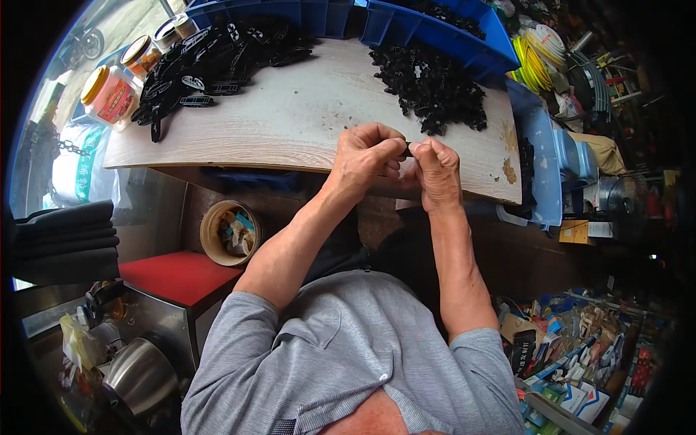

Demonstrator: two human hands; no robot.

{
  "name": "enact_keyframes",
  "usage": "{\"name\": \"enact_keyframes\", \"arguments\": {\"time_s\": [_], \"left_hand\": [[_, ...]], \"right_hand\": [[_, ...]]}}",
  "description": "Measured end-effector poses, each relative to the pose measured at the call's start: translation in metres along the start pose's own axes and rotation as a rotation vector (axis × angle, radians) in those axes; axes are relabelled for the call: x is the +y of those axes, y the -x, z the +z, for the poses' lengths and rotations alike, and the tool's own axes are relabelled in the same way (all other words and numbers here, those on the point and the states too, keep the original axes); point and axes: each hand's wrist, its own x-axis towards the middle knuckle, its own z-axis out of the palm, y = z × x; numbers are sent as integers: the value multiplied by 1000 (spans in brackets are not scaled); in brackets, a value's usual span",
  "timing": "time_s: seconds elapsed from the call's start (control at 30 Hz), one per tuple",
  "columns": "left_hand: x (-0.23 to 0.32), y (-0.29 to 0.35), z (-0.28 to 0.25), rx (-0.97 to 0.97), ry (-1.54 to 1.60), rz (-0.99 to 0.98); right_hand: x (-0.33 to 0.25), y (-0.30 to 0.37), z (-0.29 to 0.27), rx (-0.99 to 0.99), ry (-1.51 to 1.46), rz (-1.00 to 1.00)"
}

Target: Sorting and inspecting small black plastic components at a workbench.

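Observation:
Both hands meet over the table's front edge, fingertips pinched around a small black plastic piece (408, 148). My left hand (366, 154) is closed on its left side, and my right hand (436, 170) grips it from the right with thumb and fingers. Fingers cover most of the piece, so its full shape is hidden. Just beyond the hands, a pile of small black plastic parts (431, 87) lies on the right of the table (290, 109). A heap of longer black parts (217, 61), some with whitish faces, spreads at the far left.
Blue plastic bins (442, 32) line the table's back. Lidded jars (109, 98) stand at its left edge. Below are a round waste bin (210, 232) and a red-topped cabinet (177, 275). A light blue crate (544, 159) and cluttered goods (573, 348) occupy the right side.

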Motion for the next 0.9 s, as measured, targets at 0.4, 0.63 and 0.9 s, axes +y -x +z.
{"name": "enact_keyframes", "arguments": {"time_s": [0.4,0.63,0.9], "left_hand": [[-6,-70,7,360,-1176,768],[-23,-90,3,263,-1431,736],[-17,-68,-8,332,-1212,912]], "right_hand": [[-5,3,-55,289,-298,6],[-44,-12,-146,803,-361,-19],[-21,-13,-131,632,-267,56]]}}
